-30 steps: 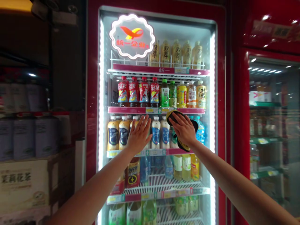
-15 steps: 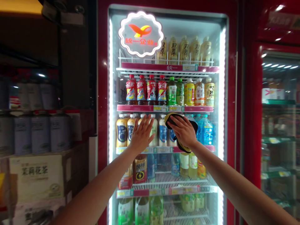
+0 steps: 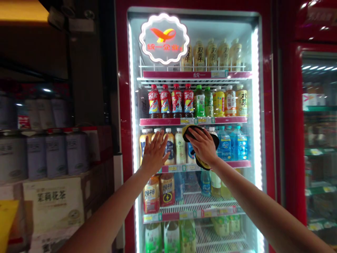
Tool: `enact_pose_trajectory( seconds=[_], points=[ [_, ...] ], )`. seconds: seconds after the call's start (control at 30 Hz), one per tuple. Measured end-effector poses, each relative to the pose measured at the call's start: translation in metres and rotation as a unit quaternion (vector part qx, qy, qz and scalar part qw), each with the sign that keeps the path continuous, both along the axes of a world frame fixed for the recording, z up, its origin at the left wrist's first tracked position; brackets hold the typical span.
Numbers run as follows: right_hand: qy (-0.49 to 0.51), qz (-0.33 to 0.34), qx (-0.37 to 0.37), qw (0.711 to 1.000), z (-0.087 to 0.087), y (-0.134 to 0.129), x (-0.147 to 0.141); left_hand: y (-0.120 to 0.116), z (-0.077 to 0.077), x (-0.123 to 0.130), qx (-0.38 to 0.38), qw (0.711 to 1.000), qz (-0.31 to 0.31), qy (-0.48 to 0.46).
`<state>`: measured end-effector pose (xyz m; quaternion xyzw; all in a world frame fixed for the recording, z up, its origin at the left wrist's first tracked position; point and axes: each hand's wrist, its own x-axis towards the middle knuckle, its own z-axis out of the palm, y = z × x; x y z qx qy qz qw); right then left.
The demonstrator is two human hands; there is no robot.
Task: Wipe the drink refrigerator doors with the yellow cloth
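Observation:
A tall drinks fridge with a glass door (image 3: 221, 24) and a red frame stands in front of me. My left hand (image 3: 153, 153) lies flat with fingers spread against the glass, before the shelf of white-capped bottles (image 3: 180, 146). My right hand (image 3: 202, 143) presses a black and yellow cloth (image 3: 215, 139) to the door at about the same height. Part of the cloth hangs below the palm. The hand covers the cloth's middle and some of the bottles behind it.
A lit round sign (image 3: 164, 38) is at the door's upper left. Stacked cartons (image 3: 55, 207) and pale canisters (image 3: 56, 151) stand close on the left. Another red-framed fridge (image 3: 319, 140) is on the right. A yellow object (image 3: 7, 219) shows at the lower left edge.
Both hands have slid a little to the left across the glass, the cloth with the right one. The view has turned slightly left, so the fridge appears further right.

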<state>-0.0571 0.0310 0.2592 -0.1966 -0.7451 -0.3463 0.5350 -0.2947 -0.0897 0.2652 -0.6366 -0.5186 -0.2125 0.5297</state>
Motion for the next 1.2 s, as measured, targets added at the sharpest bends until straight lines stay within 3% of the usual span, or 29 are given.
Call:
enact_pose_trajectory(
  seconds=[0.07,0.13,0.3,0.4,0.5,0.57,0.67,0.77,0.83,0.93,1.07,1.2],
  points=[
    [0.049,0.000,0.004,0.999,-0.001,0.005,0.007,-0.004,-0.001,-0.009,-0.002,1.000,0.005,0.001],
    [0.110,-0.006,-0.004,0.994,0.008,0.007,0.001,-0.008,-0.001,-0.017,-0.005,1.000,0.010,-0.001],
    [0.119,-0.019,-0.030,0.992,0.032,-0.008,-0.049,-0.019,0.004,-0.028,-0.023,1.000,0.019,-0.004],
    [0.026,-0.011,-0.008,1.000,0.016,-0.021,-0.064,-0.026,0.006,-0.030,-0.038,0.999,0.024,-0.001],
    [-0.074,-0.005,0.019,0.997,-0.011,-0.025,-0.053,-0.032,0.004,-0.032,-0.050,0.998,0.039,-0.008],
    [-0.078,-0.014,0.015,0.997,-0.019,-0.022,-0.042,-0.036,0.001,-0.035,-0.056,0.997,0.049,-0.007],
    [0.002,-0.031,-0.013,0.999,-0.006,-0.018,-0.041,-0.042,-0.002,-0.041,-0.061,0.996,0.060,0.003],
    [0.069,-0.036,-0.041,0.996,0.020,-0.022,-0.066,-0.047,-0.004,-0.046,-0.058,0.997,0.057,0.006],
    [0.063,-0.031,-0.050,0.996,0.027,-0.031,-0.087,-0.050,-0.005,-0.048,-0.056,0.997,0.052,0.008],
    [-0.010,-0.008,-0.038,0.999,0.016,-0.044,-0.100,-0.053,-0.007,-0.049,-0.051,0.998,0.047,0.012],
    [-0.082,0.006,-0.007,0.997,-0.007,-0.044,-0.083,-0.059,-0.010,-0.052,-0.041,0.998,0.039,0.016],
    [-0.021,-0.009,-0.025,0.999,0.008,-0.040,-0.086,-0.068,-0.011,-0.060,-0.021,0.999,0.040,-0.004]
  ],
)
